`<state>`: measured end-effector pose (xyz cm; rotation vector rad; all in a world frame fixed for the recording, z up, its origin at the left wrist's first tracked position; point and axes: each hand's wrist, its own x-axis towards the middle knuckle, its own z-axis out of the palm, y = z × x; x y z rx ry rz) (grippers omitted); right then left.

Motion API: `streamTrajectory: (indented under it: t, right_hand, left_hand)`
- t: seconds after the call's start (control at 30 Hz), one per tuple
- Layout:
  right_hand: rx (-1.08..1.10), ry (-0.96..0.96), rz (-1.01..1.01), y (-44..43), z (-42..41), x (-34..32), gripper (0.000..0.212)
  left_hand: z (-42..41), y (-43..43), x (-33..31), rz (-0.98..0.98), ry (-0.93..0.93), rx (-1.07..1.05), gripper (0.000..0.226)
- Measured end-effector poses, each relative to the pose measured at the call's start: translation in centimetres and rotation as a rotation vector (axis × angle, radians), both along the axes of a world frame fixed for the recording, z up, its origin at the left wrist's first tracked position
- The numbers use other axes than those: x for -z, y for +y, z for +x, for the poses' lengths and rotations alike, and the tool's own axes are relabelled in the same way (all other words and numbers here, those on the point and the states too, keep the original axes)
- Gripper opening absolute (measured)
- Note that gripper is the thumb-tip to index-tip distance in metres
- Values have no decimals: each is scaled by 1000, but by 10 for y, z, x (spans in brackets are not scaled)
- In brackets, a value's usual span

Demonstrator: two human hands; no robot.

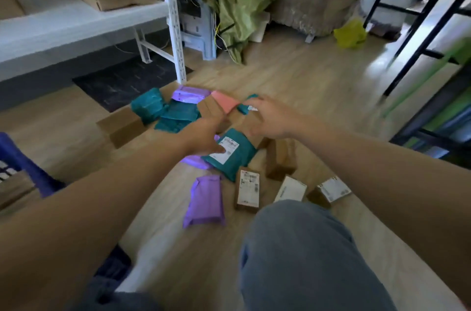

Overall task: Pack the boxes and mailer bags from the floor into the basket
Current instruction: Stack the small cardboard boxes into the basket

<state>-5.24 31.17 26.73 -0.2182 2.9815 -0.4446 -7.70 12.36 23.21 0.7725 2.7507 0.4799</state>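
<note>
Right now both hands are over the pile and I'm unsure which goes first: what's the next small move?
Probably close the left hand on the labelled teal bag: its thumb already rests there, and the bag lies on top. The basket sits left.

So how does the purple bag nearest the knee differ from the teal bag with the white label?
The purple bag lies alone on the wooden floor, untouched and showing no label. The teal bag shows a white label, rests partly on another purple bag, and the left hand is on it. The teal bag looks plumper. Both are soft mailer bags lying flat.
</note>
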Motion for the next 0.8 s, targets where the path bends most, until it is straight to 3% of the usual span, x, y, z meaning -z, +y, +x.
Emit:
streamTrajectory:
  t: [0.13, 0.23, 0.53, 0.8]
  right_hand:
    - [22, -85, 47, 49, 3, 28, 67]
    - [99, -121, -37, 82, 4, 62, 78]
    - [137, -315, -85, 155, 19, 161, 75]
    - [-10, -448, -3, 184, 32, 230, 83]
  left_hand:
    - [-3, 45, 37, -31, -61, 56, 75]
    - [-6, 73, 64, -75, -118, 75, 78]
    - [8, 132, 156, -125, -305, 80, 78]
    - [39, 164, 216, -118, -397, -29, 87]
